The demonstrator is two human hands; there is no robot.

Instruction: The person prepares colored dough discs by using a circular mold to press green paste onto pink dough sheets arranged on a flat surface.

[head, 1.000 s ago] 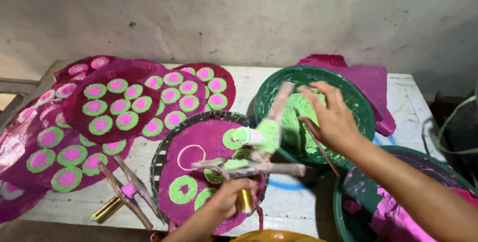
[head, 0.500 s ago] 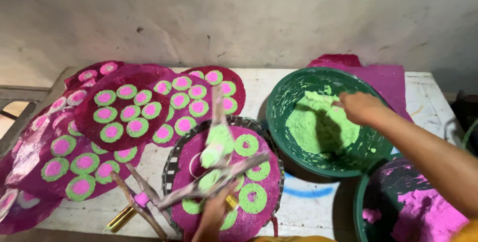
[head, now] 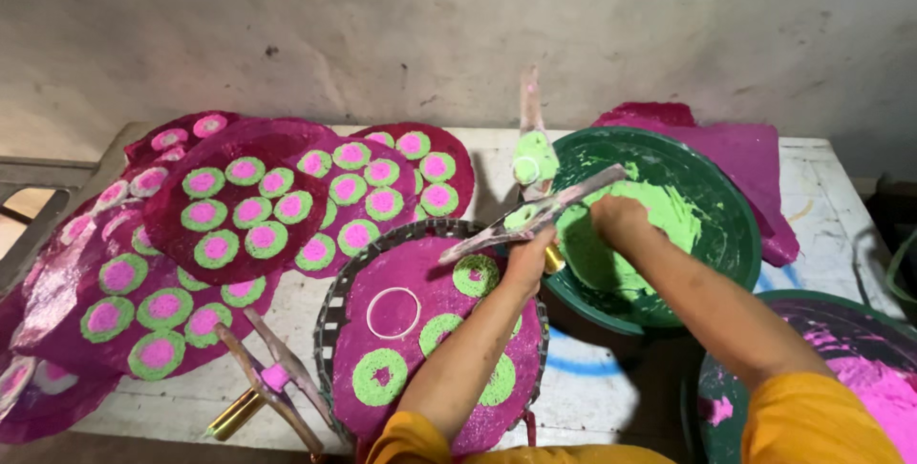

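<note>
Nearest, two arms in orange sleeves reach forward over a magenta disc that lies on a round woven tray. On that disc sit several green rings and one bare white ring outline. Just left of the tray, a wooden scissor-like tool with a brass tube lies on the white table, pink powder caught in its fork. At the lower right stands a dark tub of pink powder.

Farther out, the left hand is clenched around the brass handle of a second forked wooden tool. Its two arms spread apart, one pointing up, the other lying across the near rim of the green bowl, and green powder clings to them. The right hand rests inside that bowl, its fingers pressed into the green powder; whether it grips any, I cannot tell.

To the left, overlapping magenta discs carry rows of green rings with pink centres. Beyond the bowl lies a magenta sheet, then a grey wall.
</note>
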